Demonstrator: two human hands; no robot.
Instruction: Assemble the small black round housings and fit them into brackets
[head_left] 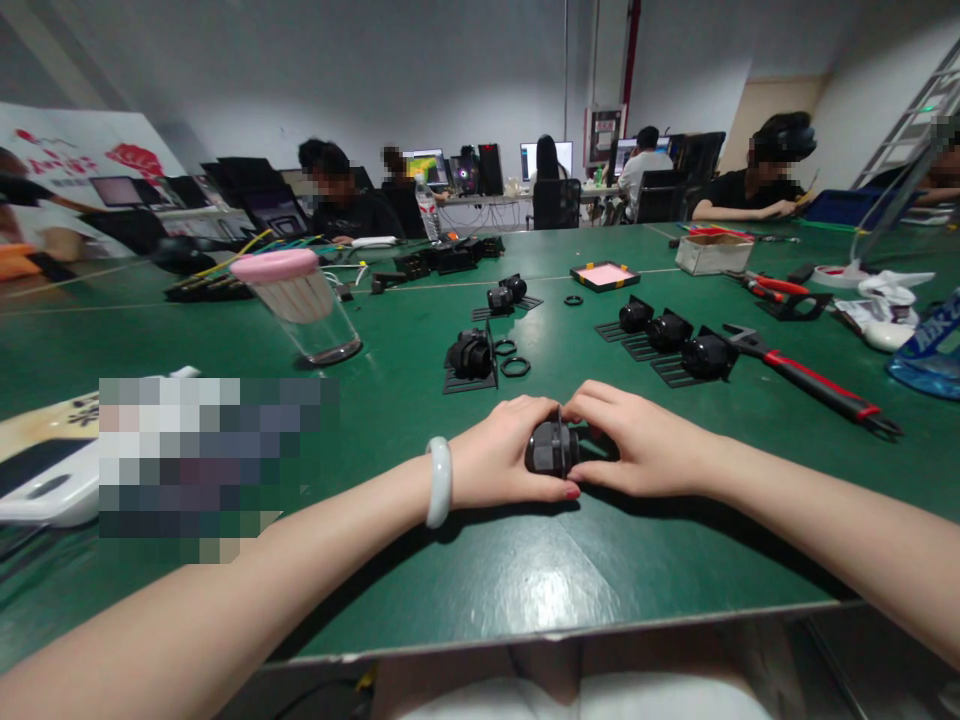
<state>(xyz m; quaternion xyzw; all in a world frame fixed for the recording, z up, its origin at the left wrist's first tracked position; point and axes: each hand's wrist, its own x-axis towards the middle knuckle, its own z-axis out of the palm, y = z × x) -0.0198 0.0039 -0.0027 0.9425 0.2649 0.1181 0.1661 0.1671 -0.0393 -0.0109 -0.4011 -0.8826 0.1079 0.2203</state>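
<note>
Near the table's front edge, both hands close around a black cable gland [546, 450] lying sideways. My left hand [504, 448], with a pale bangle at the wrist, wraps its wider ribbed end. The fingers and thumb of my right hand [637, 440] pinch the narrower end, where a dark ring or collar shows; fingertips partly hide it. Just beyond lies another black fitting on a slotted plate [471, 357], with two loose black rings [515, 367] beside it. Further back are more black fittings [504, 296], and to the right a row of three fittings on slotted plates [670, 333].
An adjustable wrench [817, 385] with a red-black handle lies to the right, near red-handled pliers [772, 288] and a blue bottle [930, 350]. A pink-lidded cup [300, 310] and a white device [60, 480] stand left. Other people sit across the green table [420, 450].
</note>
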